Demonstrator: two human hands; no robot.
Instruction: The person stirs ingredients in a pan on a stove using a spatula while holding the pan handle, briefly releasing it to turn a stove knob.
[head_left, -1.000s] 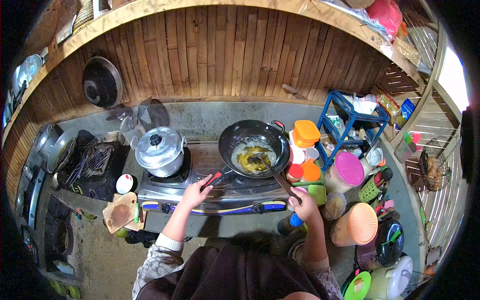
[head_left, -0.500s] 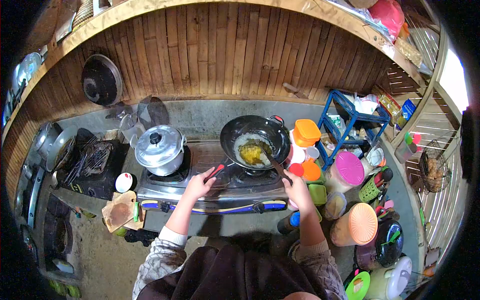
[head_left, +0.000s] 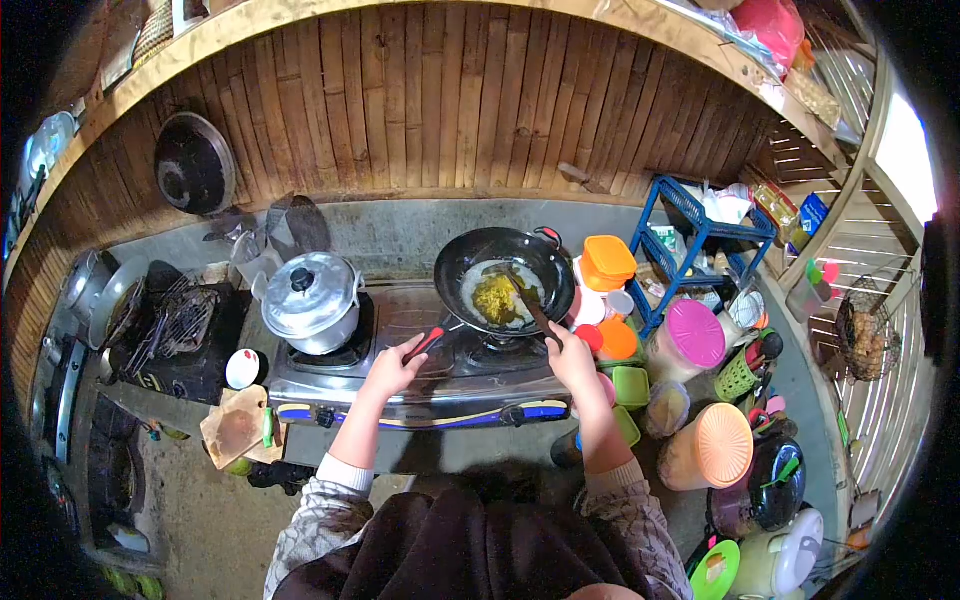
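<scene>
My left hand (head_left: pixel 394 371) is closed around the red-and-black handle (head_left: pixel 425 346) of a black wok (head_left: pixel 455 254), which sits on the right burner. In my right hand (head_left: pixel 573 363) is a spatula (head_left: pixel 535 311) with a dark handle, its blade end down in the wok. Yellow food (head_left: pixel 493 298) lies in pale, frothy oil at the wok's middle, touching the spatula. The tip of the spatula is hard to make out against the food.
A lidded aluminium pot (head_left: pixel 313 308) stands on the left burner of the stove (head_left: pixel 430 405). Lidded containers, such as an orange tub (head_left: pixel 607 262), crowd the wok's right side beside a blue rack (head_left: pixel 654 225). A cutting board (head_left: pixel 235 424) lies left of the stove.
My right hand has moved slightly left and forward, pushing the spatula farther into the wok. The yellow food has shifted and looks more broken up. My left hand keeps its hold on the handle.
</scene>
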